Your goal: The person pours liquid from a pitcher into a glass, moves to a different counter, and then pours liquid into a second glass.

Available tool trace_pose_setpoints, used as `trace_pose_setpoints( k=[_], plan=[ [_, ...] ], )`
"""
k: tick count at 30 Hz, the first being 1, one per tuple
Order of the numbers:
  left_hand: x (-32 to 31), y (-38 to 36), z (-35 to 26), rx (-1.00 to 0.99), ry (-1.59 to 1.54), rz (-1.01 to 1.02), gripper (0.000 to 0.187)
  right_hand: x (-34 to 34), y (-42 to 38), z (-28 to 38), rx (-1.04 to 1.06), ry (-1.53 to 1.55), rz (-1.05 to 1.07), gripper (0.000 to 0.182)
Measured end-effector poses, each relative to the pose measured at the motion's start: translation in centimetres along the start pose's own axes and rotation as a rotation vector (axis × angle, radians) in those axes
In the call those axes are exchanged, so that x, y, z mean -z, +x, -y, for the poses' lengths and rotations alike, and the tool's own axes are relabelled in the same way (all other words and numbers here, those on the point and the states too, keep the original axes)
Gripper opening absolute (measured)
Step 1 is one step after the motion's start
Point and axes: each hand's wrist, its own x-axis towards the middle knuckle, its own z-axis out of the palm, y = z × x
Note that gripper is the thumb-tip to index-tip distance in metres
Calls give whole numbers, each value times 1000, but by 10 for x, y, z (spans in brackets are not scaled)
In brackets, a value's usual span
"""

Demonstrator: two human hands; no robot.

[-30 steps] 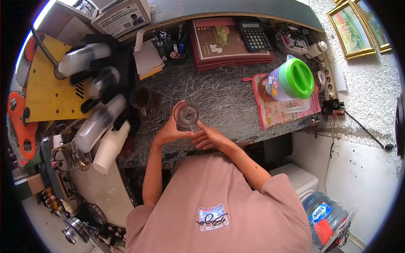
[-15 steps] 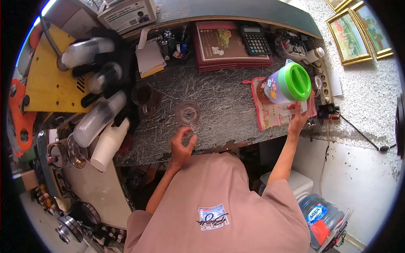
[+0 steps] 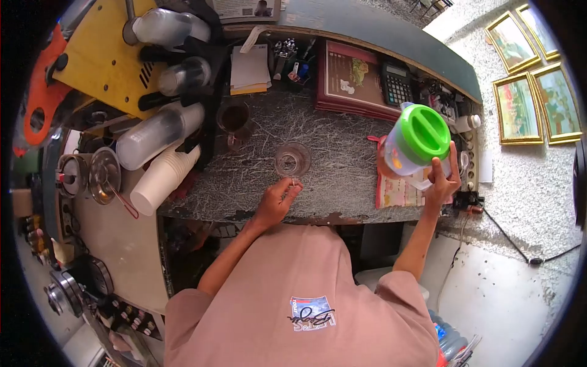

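Observation:
My left hand [image 3: 276,203] is closed at the small handle of a clear glass mug [image 3: 293,160], with thumb and fingertips pinching it. The mug stands upright on the scratched dark counter [image 3: 342,144], and I look down into it. Over on the right, my right hand [image 3: 443,182] grips the handle of a plastic pitcher [image 3: 402,144] with a bright green lid [image 3: 426,131]. The thumb points up near the lid's edge. Reddish-brown contents show low in the pitcher, which overlaps a pink-edged cloth [image 3: 391,194] in this view.
A dark glass mug [image 3: 235,119] stands at left, near stacked paper cups [image 3: 162,183] and plastic cups [image 3: 156,137] in holders. Behind are notepaper [image 3: 249,66], maroon menus [image 3: 354,76] and a calculator [image 3: 397,82]. A raised shelf [image 3: 367,37] runs along the back.
My left fingers have closed on the mug's handle. My right hand has taken a fuller grip on the pitcher's handle. The camera view has shifted.

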Motion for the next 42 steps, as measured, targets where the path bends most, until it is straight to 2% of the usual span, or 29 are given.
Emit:
trace_pose_setpoints(
  k=[2, 4, 5, 8, 10, 12, 16, 18, 24, 26, 42],
  plan=[
    [-1, 0, 7, -4, 10, -1, 25, 7, 9, 11, -19, -38, 90, 64],
    [-4, -1, 9, 2, 27, 3, 26, -6, 10, 35, 59, -136, 300, 68],
    [-5, -1, 9, -26, 39, -4, 25, -15, 7, 54, -14, -93, 380, 70],
    [-2, 0, 5, -67, 76, -11, 25, -39, 0, 86, -18, -97, 575, 71],
    [1, -1, 6, -79, 103, -4, 24, -53, -3, 104, -41, -111, 640, 71],
    [2, -1, 10, -113, 166, -18, 22, -64, -4, 116, -55, -175, 809, 69],
    [6, 1, 11, -97, 147, 10, 21, -80, -5, 126, -19, -208, 950, 69],
    [6, 1, 11, -158, 122, -30, 22, -87, -7, 129, -14, -225, 969, 68],
    [5, 1, 10, -143, 50, -37, 24, -100, 2, 139, 78, -286, 1037, 67],
    [6, 1, 9, -131, 49, -34, 24, -104, 5, 145, -16, -344, 1112, 72],
    [4, 0, 12, -143, 51, -51, 22, -121, 14, 144, 43, -435, 1186, 65]
  ],
)
